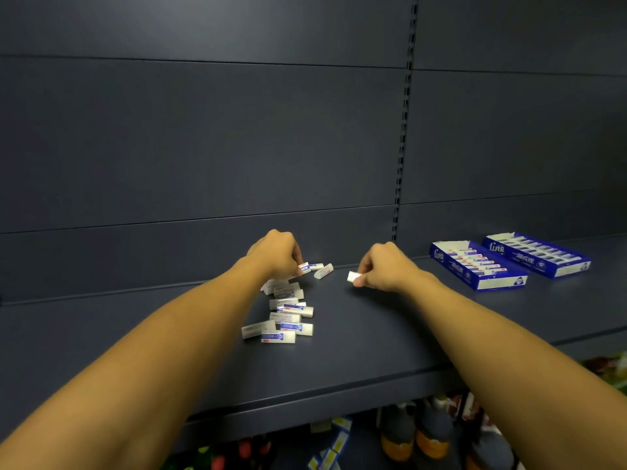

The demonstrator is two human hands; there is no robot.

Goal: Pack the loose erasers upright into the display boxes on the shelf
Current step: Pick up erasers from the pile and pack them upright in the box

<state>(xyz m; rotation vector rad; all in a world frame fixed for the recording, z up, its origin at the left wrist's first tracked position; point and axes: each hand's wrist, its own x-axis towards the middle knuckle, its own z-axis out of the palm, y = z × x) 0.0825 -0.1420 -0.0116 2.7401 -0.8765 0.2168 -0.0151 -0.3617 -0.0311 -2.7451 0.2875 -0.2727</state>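
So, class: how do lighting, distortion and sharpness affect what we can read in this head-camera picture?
Head view: lighting is dim and even, with soft shadows under the right hand and the loose erasers; wide-angle distortion bends the shelf edge and stretches the forearms; print on the nearer display box is partly readable, while items below the shelf are blurred.

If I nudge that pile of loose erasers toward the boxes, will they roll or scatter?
The loose erasers look like flat-sided blocks, so they should slide, not roll. Stacked unevenly, the upper ones would probably topple off. The shelf looks smooth, so small, likely light pieces may fan apart.
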